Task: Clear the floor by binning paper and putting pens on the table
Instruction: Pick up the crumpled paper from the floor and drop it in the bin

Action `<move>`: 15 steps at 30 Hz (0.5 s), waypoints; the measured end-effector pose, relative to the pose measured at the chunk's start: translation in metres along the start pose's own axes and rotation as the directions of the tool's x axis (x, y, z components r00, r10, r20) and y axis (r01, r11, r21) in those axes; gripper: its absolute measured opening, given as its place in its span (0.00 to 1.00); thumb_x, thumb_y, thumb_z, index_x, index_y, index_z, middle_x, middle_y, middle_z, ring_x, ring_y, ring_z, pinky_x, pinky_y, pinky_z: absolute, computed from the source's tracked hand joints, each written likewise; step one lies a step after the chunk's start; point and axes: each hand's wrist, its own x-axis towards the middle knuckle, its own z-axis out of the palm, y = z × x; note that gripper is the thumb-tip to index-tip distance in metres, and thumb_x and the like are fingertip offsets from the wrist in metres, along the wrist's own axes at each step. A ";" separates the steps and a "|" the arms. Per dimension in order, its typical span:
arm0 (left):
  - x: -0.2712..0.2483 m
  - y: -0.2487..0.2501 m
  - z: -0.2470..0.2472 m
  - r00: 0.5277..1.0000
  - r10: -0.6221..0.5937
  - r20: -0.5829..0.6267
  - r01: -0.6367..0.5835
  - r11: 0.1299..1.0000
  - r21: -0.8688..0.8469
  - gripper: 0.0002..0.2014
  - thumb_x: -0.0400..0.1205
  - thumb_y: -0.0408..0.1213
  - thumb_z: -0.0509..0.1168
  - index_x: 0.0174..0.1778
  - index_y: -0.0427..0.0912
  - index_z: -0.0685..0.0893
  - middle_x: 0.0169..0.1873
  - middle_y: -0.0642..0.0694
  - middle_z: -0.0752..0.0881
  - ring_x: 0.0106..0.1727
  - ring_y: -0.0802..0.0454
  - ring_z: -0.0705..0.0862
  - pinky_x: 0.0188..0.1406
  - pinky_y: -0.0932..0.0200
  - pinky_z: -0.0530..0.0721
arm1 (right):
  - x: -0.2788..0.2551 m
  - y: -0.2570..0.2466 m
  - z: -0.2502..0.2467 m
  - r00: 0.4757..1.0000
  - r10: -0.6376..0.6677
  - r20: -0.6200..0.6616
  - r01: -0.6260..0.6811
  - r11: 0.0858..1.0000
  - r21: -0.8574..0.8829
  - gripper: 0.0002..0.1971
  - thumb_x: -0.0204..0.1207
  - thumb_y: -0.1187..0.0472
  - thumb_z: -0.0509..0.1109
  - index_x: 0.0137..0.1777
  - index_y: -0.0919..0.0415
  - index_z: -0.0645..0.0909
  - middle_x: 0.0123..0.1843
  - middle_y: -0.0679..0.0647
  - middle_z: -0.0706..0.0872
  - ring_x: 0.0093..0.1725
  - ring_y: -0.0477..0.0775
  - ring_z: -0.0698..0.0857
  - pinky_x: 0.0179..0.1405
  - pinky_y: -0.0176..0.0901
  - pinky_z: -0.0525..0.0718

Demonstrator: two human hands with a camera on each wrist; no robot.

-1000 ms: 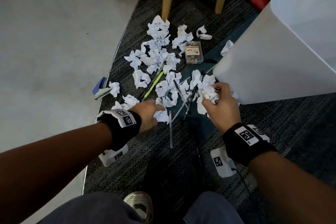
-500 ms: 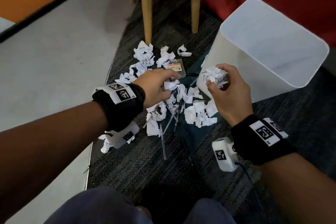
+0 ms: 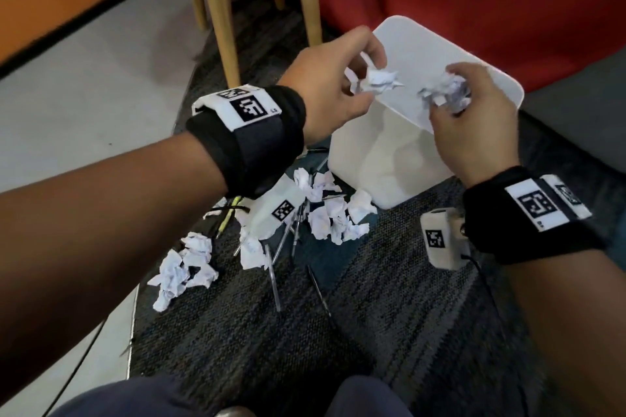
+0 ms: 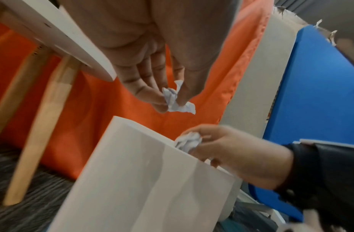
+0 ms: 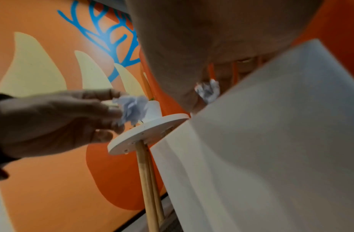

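Both hands hover over the open mouth of the white bin (image 3: 379,176). My left hand (image 3: 342,85) pinches a crumpled paper ball (image 3: 377,79) between thumb and fingertips; the same left-hand paper ball (image 4: 175,100) shows in the left wrist view. My right hand (image 3: 474,112) grips another crumpled ball (image 3: 447,93), which shows as a right-hand paper ball (image 4: 189,141) just above the bin's rim (image 4: 152,133). On the dark carpet below lie several more paper balls (image 3: 333,213) and several pens (image 3: 272,278) among them.
The small white table (image 5: 150,131) stands on wooden legs (image 3: 220,10) behind the bin. A red seat (image 3: 474,3) sits beyond the bin. More paper wads (image 3: 184,264) lie at the carpet's left edge by the grey floor (image 3: 84,88). My knees fill the bottom.
Both hands have risen from the pile on the carpet, each carrying a paper ball, and now hang over the bin's opening. The head view has tilted forward.
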 end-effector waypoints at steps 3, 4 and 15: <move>0.009 0.009 0.010 0.999 0.033 0.007 -0.033 0.999 -0.014 0.15 0.75 0.35 0.70 0.56 0.47 0.79 0.44 0.55 0.82 0.34 0.57 0.78 0.35 0.76 0.74 | 0.001 0.008 0.005 0.989 0.094 0.117 -0.084 0.993 -0.088 0.28 0.74 0.59 0.67 0.75 0.50 0.72 0.63 0.59 0.85 0.60 0.65 0.83 0.60 0.53 0.79; 0.012 0.010 0.013 0.999 0.033 0.014 -0.033 0.999 -0.017 0.15 0.75 0.35 0.70 0.56 0.47 0.79 0.45 0.54 0.82 0.34 0.57 0.78 0.35 0.75 0.75 | 0.000 0.009 0.006 0.986 0.114 0.119 -0.104 0.991 -0.084 0.29 0.73 0.58 0.66 0.76 0.48 0.70 0.64 0.57 0.84 0.59 0.65 0.83 0.61 0.54 0.80; 0.038 0.005 0.031 0.999 0.045 0.006 -0.045 0.996 0.080 0.17 0.76 0.30 0.66 0.60 0.49 0.82 0.51 0.51 0.83 0.39 0.56 0.80 0.40 0.78 0.73 | -0.021 0.008 0.000 0.978 -0.047 -0.203 0.096 0.967 0.236 0.20 0.70 0.70 0.65 0.61 0.56 0.82 0.60 0.47 0.77 0.56 0.48 0.80 0.54 0.47 0.82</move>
